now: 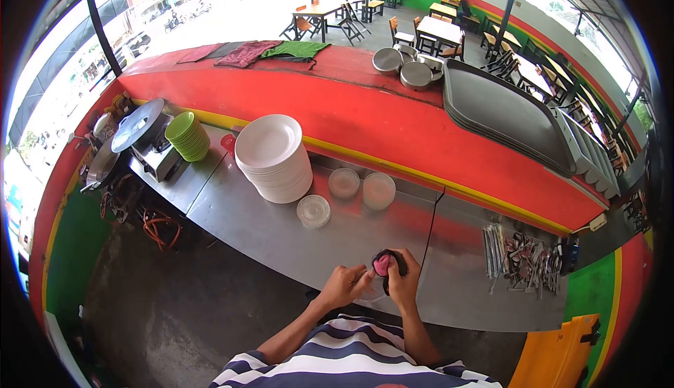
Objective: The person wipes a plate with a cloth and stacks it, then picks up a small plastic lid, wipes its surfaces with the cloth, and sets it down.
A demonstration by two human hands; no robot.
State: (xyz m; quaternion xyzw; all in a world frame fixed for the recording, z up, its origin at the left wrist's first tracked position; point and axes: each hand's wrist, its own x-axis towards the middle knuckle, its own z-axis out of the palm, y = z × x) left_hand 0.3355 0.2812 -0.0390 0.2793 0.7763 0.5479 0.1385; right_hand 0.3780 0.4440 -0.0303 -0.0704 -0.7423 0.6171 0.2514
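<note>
My right hand (404,281) is closed around a bunched pink and dark cloth (382,264), held just above the steel counter (281,237) near its front edge. Close by on the left, my left hand (342,286) has its fingers drawn together toward the cloth. Between the hands there seems to be something clear, its outline too faint to name. Beyond them on the counter are a small stack of clear dishes (314,212) and two more round clear stacks (344,183).
A tall stack of white plates (272,170) and green bowls (187,137) stand left, beside a stove (158,156). Cutlery (523,258) lies right. Grey trays (502,117), metal pots (415,74) and cloths (249,54) rest on the red ledge (351,100).
</note>
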